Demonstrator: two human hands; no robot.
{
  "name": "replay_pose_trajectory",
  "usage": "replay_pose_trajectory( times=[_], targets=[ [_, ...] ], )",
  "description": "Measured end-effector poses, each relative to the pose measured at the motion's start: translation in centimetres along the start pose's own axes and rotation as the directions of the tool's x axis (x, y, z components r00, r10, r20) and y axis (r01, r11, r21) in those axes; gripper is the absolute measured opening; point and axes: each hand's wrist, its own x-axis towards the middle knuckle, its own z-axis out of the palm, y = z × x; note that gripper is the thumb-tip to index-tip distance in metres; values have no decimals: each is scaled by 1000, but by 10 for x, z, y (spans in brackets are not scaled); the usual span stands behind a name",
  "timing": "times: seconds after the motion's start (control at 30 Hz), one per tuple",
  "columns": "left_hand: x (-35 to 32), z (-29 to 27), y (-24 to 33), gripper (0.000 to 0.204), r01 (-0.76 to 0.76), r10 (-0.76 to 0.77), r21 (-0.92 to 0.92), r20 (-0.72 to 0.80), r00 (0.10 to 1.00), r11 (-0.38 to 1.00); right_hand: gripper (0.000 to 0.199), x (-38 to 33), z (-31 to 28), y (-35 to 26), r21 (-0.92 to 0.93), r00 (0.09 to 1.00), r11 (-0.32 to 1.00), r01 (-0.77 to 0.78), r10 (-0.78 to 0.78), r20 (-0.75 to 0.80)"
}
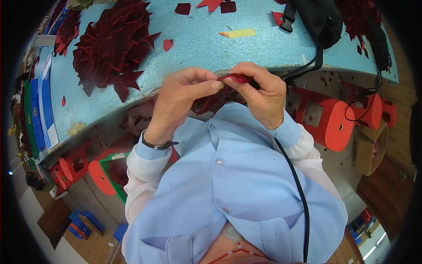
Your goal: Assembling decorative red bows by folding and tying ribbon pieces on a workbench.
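Note:
A small piece of dark red velvety fabric is held up just off the table's near edge. My right hand pinches it between thumb and fingers, and a brighter red folded edge shows there. My left hand has thumb and forefinger closed on the fabric's other end. More red material hangs below, between the hands, partly hidden by them. On the table to the left lies a large heap of pointed dark red fabric pieces.
The light blue table carries a yellow strip, loose red scraps and a black bag with straps. Red stools stand right, near a cardboard box. A green crate is at lower left. A black cable crosses my right side.

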Motion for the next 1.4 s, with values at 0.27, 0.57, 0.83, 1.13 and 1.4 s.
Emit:
replay_pose_trajectory(
  times=[0.27, 0.57, 0.83, 1.13, 1.4],
  targets=[
    [2, 5, -11, 16, -65, 67, 18, -84, 994, 998, 16, 2, 2, -7, 257, 935, 902, -348, 352, 32],
    [-1, 15, -3, 19, -119, 118, 3, -88, 989, 993, 16, 10, -2, -11, 245, 923, 892, -379, 383, 32],
    [-2, 6, -3, 23, -6, 0, 61, 92, 996, 998, 20, 14, -3, -2, 335, 920, 858, -388, 384, 81],
    [1, 0, -12, 23, 69, -47, -252, 93, 995, 965, 22, 9, -18, 0, 468, 900, 770, -434, 397, 181],
    [0, -1, -11, 24, 94, -65, -313, 101, 993, 945, 20, 1, -23, 4, 514, 924, 777, -364, 369, 96]
  ],
)
